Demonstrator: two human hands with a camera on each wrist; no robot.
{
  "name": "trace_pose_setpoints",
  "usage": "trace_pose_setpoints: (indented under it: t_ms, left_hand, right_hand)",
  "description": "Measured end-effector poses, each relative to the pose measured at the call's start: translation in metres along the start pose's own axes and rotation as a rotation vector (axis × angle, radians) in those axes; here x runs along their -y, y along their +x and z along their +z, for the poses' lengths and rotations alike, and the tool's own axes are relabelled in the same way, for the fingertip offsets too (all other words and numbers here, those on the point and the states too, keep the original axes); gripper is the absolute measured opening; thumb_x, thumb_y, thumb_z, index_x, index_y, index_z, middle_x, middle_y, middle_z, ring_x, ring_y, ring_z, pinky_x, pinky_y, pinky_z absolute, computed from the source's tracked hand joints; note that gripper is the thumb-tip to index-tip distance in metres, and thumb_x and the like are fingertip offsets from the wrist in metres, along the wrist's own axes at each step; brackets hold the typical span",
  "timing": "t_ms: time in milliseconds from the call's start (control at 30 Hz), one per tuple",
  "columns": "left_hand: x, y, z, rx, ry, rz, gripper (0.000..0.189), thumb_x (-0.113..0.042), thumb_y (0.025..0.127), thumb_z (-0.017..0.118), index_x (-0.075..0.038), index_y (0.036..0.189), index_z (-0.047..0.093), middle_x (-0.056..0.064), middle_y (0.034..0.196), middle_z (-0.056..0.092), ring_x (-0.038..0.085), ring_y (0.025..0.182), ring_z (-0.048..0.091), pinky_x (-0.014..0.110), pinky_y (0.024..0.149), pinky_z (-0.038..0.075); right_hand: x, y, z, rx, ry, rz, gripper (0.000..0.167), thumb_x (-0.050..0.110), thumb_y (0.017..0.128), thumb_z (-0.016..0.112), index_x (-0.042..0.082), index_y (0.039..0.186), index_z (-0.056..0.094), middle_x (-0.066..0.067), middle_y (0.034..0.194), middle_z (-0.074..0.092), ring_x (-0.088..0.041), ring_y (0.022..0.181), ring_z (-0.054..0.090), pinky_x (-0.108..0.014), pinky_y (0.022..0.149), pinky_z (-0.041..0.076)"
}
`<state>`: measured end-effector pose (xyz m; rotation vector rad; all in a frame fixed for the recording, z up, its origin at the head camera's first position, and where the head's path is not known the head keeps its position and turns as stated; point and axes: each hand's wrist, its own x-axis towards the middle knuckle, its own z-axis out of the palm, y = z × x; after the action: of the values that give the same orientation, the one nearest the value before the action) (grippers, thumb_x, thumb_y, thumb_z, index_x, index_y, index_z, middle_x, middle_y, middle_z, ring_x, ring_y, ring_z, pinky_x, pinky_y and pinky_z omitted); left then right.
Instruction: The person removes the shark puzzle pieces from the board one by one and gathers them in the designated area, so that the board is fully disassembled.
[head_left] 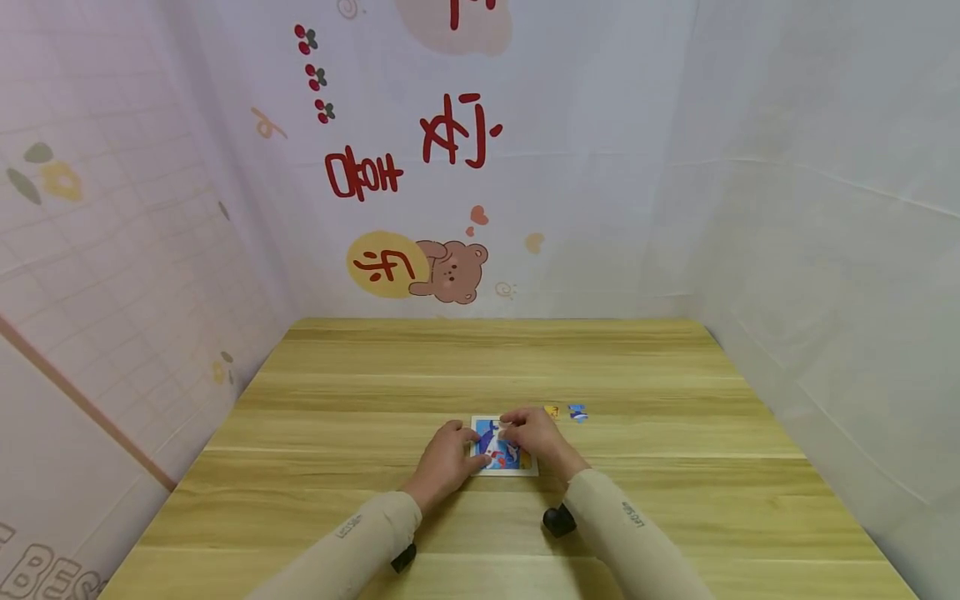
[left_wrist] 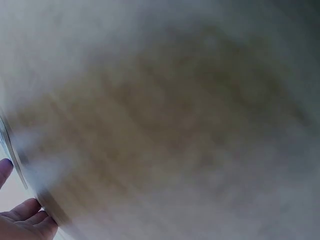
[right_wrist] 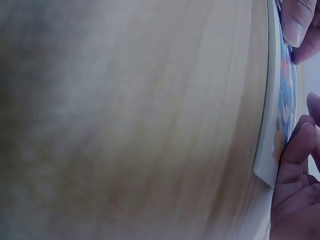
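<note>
A small jigsaw puzzle [head_left: 489, 457] in a white-edged tray [head_left: 504, 474] lies flat on the table, with blue, white and red printing. My left hand [head_left: 442, 460] rests at the tray's left side, thumb and fingers spread along the edge and touching it. Over the upper right part of the puzzle, my right hand [head_left: 542, 437] pinches a small pale puzzle piece between thumb and forefinger; the fingers hide most of it. In the right wrist view, the right hand [right_wrist: 297, 190] lies close against the tray's corner, and left-hand fingertips [right_wrist: 294, 31] touch the printed face.
Two loose puzzle pieces lie beyond the right hand, a yellow one [head_left: 552, 412] partly covered and a blue-and-white one [head_left: 577, 413]. The wooden table [head_left: 360, 392] meets fabric-like walls at the back and sides. A dark wrist device [head_left: 558, 521] hangs under the right sleeve.
</note>
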<state>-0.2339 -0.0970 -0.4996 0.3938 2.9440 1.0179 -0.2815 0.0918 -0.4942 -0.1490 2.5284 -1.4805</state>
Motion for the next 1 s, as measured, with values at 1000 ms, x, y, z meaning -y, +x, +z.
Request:
trace_pose_setpoints:
  t_ms: [1000]
  left_hand:
    - [0.0091,0.0036,0.0014,-0.004,0.011,0.056,0.037,-0.028,0.088,0.077,-0.001,0.111,0.07,0.03,0.132,0.053,0.045,0.123,0.051,0.056,0.103,0.04]
  right_hand:
    - [0.0083,0.0003,0.005,0.042,-0.019,0.022,0.024,0.003,0.089,0.069,0.001,0.112,0.073,-0.007,0.103,0.069,-0.018,0.087,0.058,-0.038,0.085,0.051]
